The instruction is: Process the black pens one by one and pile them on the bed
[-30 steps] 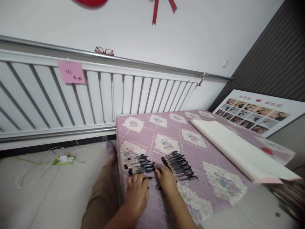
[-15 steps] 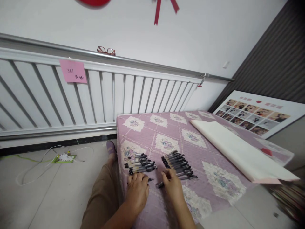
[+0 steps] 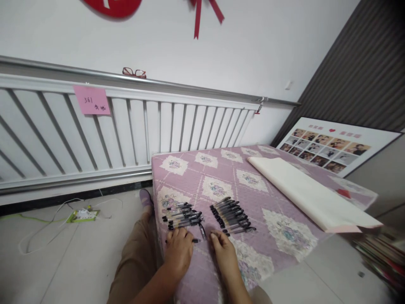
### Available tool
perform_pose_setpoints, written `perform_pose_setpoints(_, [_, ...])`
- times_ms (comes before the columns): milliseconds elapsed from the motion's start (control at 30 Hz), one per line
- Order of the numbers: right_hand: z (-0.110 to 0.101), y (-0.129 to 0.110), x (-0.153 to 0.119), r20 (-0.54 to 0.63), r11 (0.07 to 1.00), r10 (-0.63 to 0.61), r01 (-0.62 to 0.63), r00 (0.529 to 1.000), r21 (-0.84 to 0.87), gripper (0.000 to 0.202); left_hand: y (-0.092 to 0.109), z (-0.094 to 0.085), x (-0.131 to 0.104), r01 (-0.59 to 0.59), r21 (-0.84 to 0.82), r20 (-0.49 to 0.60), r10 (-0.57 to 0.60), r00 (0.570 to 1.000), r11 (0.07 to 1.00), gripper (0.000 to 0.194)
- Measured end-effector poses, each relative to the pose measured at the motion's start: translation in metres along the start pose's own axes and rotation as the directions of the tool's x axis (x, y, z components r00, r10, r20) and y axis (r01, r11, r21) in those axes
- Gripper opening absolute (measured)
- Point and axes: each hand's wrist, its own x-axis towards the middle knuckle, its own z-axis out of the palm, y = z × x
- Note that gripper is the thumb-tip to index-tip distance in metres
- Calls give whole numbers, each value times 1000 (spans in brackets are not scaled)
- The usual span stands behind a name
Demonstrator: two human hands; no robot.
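Note:
My left hand (image 3: 179, 249) is closed over a black pen (image 3: 196, 240) on the bed, and the pen's ends stick out on both sides of it. My right hand (image 3: 224, 252) is just to the right, fingers bent and a little apart, with nothing clear between them. A short black pen cap (image 3: 202, 231) lies between the hands, just off the right fingertips. Above my left hand is a loose group of black-tipped pens (image 3: 185, 217). A denser row of black-capped pens (image 3: 229, 213) lies side by side beyond my right hand.
The pens lie on a bed with a purple flowered cover (image 3: 202, 169). A folded cream sheet (image 3: 294, 190) and a photo board (image 3: 335, 145) are at the right. A white radiator (image 3: 177, 126) stands behind. A power strip (image 3: 84, 215) with cables is on the floor.
The pen cap has shifted from beside my right thumb to the gap between my hands and turned more upright in view. The view has shifted slightly. My left hand stays on its pen.

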Motion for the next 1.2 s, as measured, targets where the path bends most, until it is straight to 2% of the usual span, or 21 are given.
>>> perform_pose_setpoints(67, [-1,3,-1,-45,999,24,-23,999,24,30,0,0,-1,-8,-9,-2,8,1000,1000,16])
perform_pose_setpoints(133, [-3,4,-5,-41,999,25,-23,999,32,30,0,-1,-2,-20,-20,-3,20,1000,1000,17])
perform_pose_setpoints(433, [-3,8,-17,168,977,61,-94,984,193,30,-1,-2,-4,-98,-76,12,99,995,992,21])
perform_pose_setpoints(733, [-6,-4,-19,232,990,41,-71,972,124,25,-1,-4,-5,-132,-85,9,133,991,988,23])
perform_pose_setpoints(1200, [-5,-7,-20,281,996,-9,-15,960,86,25,-4,-1,-7,-182,-103,3,183,983,978,21])
